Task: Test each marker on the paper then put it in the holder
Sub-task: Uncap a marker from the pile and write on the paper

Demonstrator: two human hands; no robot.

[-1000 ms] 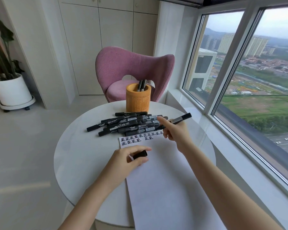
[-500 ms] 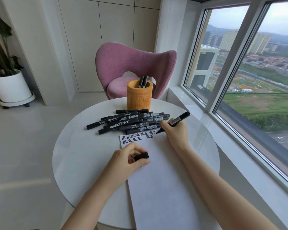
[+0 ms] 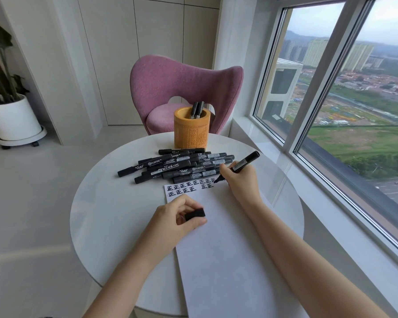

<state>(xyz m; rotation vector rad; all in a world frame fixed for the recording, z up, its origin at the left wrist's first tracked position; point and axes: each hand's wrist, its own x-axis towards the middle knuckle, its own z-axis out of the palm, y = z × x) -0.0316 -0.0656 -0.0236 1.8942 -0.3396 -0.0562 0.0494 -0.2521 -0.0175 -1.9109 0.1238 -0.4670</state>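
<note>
Marker (image 3: pixel 244 162), black, uncapped: a light, rigid plastic barrel, probably smooth, best held mid-barrel. The right hand (image 3: pixel 239 180) grips it pen-fashion, with the tip at the far end of the paper (image 3: pixel 216 249), apparently touching. The left hand (image 3: pixel 177 216) pinches its cap (image 3: pixel 194 214) over the paper. The holder (image 3: pixel 191 129) stands beyond the loose pile (image 3: pixel 177 167) of markers.

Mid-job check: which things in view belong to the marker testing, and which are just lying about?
Part of the job: uncapped marker in the right hand; cap pinched in the left hand; paper; pile of markers; holder with two markers already in.
Just there: pink chair; potted plant; window.
</note>
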